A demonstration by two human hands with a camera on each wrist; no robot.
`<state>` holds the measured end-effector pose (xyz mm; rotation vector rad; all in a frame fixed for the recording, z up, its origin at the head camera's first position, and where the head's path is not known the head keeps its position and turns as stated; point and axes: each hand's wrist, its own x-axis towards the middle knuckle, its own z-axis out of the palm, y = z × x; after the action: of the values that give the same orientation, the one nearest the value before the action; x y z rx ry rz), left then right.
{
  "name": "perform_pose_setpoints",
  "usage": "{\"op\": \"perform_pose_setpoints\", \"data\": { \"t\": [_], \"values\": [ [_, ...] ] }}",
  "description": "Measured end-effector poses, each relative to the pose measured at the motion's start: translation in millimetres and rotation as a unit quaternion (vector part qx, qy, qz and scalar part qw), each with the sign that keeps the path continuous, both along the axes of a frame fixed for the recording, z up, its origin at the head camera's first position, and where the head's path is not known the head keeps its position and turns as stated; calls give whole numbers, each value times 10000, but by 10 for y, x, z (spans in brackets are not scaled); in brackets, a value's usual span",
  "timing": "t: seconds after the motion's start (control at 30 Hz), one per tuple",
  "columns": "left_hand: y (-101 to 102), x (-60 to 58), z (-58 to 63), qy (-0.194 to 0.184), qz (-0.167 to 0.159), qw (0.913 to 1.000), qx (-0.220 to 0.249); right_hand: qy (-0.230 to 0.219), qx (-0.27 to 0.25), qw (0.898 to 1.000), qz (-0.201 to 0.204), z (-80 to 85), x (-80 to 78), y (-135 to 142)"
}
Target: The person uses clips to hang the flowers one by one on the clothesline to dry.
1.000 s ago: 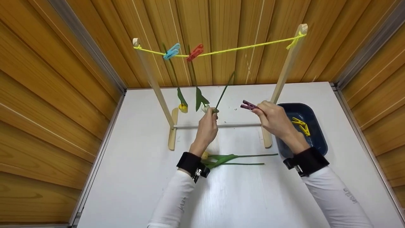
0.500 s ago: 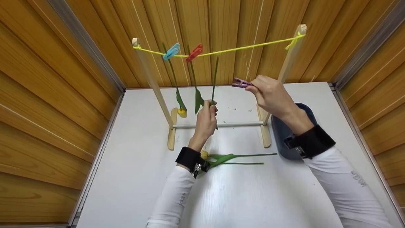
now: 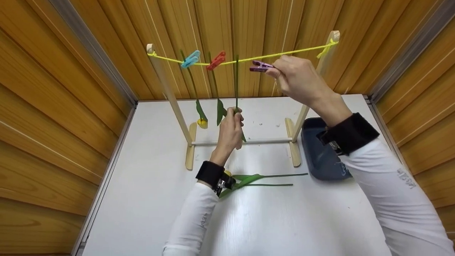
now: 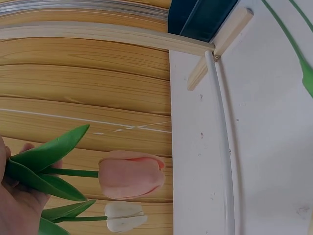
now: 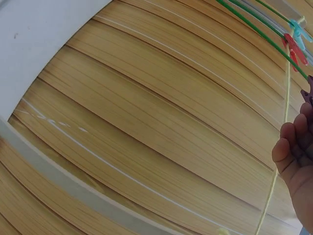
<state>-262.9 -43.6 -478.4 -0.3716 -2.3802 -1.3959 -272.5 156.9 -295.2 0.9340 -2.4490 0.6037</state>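
Note:
My left hand grips a pink tulip by its leaves and stem, bloom downward. Its green stem stands upright, the tip crossing the yellow cord. My right hand pinches a purple clothespin just below the cord, to the right of that stem. Left of it, a blue clothespin and a red clothespin each hold a stem on the cord. From them hang a yellow tulip and a white tulip; the left hand hides the white bloom in the head view.
The cord is tied between two wooden posts joined by a low white rod. More tulips lie on the white table in front. A dark blue tray stands at right, partly under my right arm. Wood-panelled walls surround the table.
My left hand has raised the pink tulip and turned its stem upright, up to the cord. The right hand has lifted the purple clothespin up and leftward, from near the tray to the cord.

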Motion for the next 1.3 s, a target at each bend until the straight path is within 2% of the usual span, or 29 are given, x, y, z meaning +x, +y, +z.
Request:
{"op": "perform_pose_setpoints", "data": {
  "t": [0.13, 0.23, 0.37, 0.57, 0.77, 1.0, 1.3],
  "values": [
    [20, -11, 25, -43, -47, 10000, 69, -186, 176, 9996, -117, 155, -38, -43],
    [26, -19, 47, -150, -4, 9999, 50, -513, 435, 9975, -231, 266, -68, -83],
    [25, -40, 68, -322, 93, 9994, 25, -1088, 820, 9896, -457, 405, -123, -146],
    [43, -62, 96, -575, 62, 9982, 142, -1461, 1151, 9806, -618, 560, -198, -234],
    [55, -78, 114, -590, -21, 9980, 216, -1727, 1609, 9701, -565, 627, -242, -338],
    [72, -73, 96, -626, -67, 9977, 256, -1835, 2072, 9599, -446, 620, -264, -430],
    [71, -63, 91, -610, -49, 9980, 154, -2017, 2528, 9449, -511, 639, -285, -517]
  ]
}}
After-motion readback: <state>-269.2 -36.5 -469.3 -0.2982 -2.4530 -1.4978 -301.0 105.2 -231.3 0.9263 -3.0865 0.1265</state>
